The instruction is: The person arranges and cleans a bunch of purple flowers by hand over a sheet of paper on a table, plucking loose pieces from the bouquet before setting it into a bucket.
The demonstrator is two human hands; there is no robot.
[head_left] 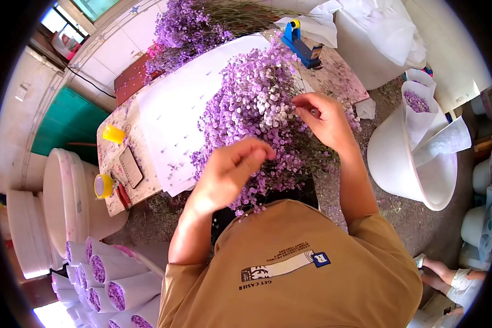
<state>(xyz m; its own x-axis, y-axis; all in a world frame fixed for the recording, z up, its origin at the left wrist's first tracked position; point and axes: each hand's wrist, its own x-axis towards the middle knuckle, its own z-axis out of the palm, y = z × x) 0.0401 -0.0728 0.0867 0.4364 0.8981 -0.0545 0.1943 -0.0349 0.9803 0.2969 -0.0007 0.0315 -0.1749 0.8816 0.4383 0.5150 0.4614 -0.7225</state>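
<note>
A large bunch of purple and white baby's breath [251, 109] lies against my front, over the near edge of the table, its stems toward the lower right. Over the lower left of its blossoms is my left hand [229, 172], fingers curled and pressed together; what they hold, if anything, is too small to name. My right hand [328, 117] is at the right side of the bunch, thumb and forefinger pinched at the flower heads. Its fingertips touch the blossoms, and I cannot make out what is between them. Under the bunch lies white paper [167, 128].
More purple flowers [186, 33] lie at the table's back. A blue tape dispenser [300, 46], yellow tape rolls [103, 186], a phone [130, 167] and red-handled pliers [123, 195] rest on it. Wrapped bouquets [115, 268] stand lower left, a white tub [410, 164] right. Another person's legs [440, 270] show lower right.
</note>
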